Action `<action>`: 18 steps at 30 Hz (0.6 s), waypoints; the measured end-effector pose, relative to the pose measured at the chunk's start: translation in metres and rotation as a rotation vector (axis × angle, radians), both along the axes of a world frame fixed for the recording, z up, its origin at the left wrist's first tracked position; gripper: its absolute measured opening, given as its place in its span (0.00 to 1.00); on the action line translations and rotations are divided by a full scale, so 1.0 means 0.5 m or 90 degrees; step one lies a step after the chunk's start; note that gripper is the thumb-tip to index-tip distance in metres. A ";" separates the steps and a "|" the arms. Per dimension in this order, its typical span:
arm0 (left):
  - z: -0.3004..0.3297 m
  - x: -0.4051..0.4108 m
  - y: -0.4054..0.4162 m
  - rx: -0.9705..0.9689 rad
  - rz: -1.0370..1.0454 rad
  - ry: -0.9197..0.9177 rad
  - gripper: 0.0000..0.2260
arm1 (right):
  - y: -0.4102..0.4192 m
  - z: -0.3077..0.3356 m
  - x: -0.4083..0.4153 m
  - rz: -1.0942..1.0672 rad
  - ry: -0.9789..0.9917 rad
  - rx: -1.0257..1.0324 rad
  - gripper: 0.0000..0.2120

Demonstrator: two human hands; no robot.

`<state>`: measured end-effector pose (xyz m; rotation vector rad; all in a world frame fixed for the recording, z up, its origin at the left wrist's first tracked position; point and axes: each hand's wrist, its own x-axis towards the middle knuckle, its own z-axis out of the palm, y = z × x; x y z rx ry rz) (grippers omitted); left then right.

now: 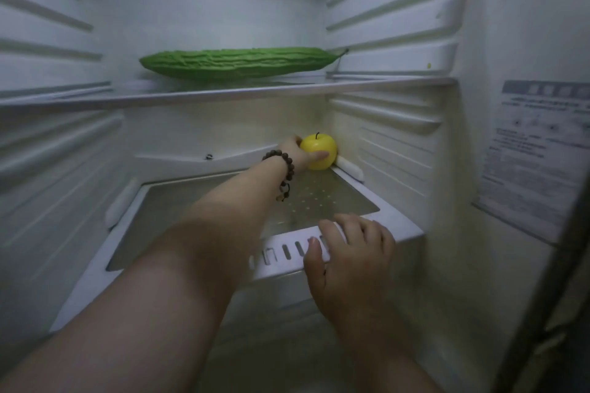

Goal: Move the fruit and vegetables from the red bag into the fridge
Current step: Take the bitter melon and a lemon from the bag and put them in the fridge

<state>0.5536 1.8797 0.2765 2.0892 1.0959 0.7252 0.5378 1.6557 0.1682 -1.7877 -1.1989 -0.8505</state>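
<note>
I look into an open fridge. A yellow apple (320, 147) sits at the back right corner of the lower glass shelf (198, 210). My left hand (295, 153), with a bead bracelet at the wrist, reaches deep inside and wraps the apple's left side, thumb across its front. My right hand (348, 252) rests on the white front rim of that shelf, fingers curled over it. A long green bitter gourd (236, 62) lies across the upper shelf (223, 94). The red bag is out of view.
Ribbed white side walls (51, 137) close in the fridge on both sides. A printed label (539, 150) is stuck on the surface to the right. A dark door edge (555, 265) runs down the far right.
</note>
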 end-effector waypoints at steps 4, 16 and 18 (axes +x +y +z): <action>-0.003 -0.008 -0.006 0.000 -0.011 0.011 0.42 | 0.003 -0.001 0.000 -0.004 -0.006 0.009 0.19; 0.058 -0.134 -0.152 0.126 0.073 0.006 0.34 | -0.015 0.015 -0.012 -0.002 0.018 -0.031 0.17; 0.058 -0.167 -0.194 0.127 0.063 0.004 0.34 | -0.020 0.021 -0.016 -0.004 0.023 -0.048 0.16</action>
